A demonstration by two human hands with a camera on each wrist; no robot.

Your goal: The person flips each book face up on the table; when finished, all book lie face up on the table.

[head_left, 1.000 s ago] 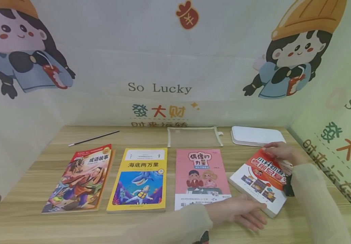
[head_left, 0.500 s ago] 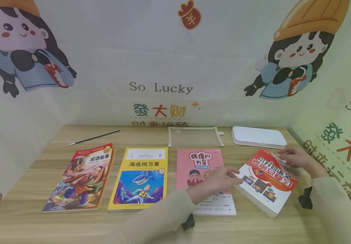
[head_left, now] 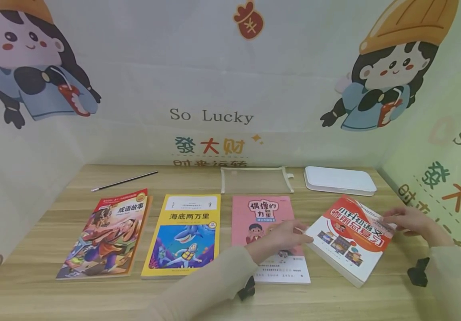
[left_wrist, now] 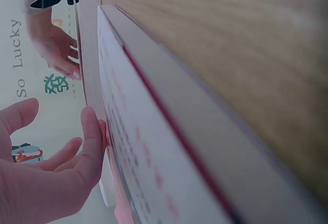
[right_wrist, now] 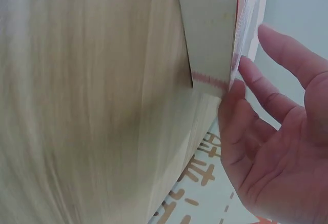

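Note:
A thick red-and-white book (head_left: 348,236) lies at an angle on the right part of the table. My left hand (head_left: 280,238) reaches over a pink book (head_left: 270,272), its fingertips at the thick book's left edge. In the left wrist view the left hand's fingers (left_wrist: 91,142) are loosely bent against a book's side. At the thick book's right edge is my right hand (head_left: 412,223), fingers relaxed. The right wrist view shows the right hand's fingertips (right_wrist: 237,92) at the book's corner, with the thumb raised apart from it.
Left of the pink book lie a yellow book (head_left: 180,236) and a red-topped, colourful book (head_left: 104,236). Behind them are a black pencil (head_left: 124,181), a mesh pouch (head_left: 256,180) and a white case (head_left: 339,180). Printed cloth walls (head_left: 142,80) enclose the table (head_left: 94,298).
My left hand has moved up from the thick book's lower corner to its left edge. My right hand has slid from the book's top down to its right edge, uncovering the cover.

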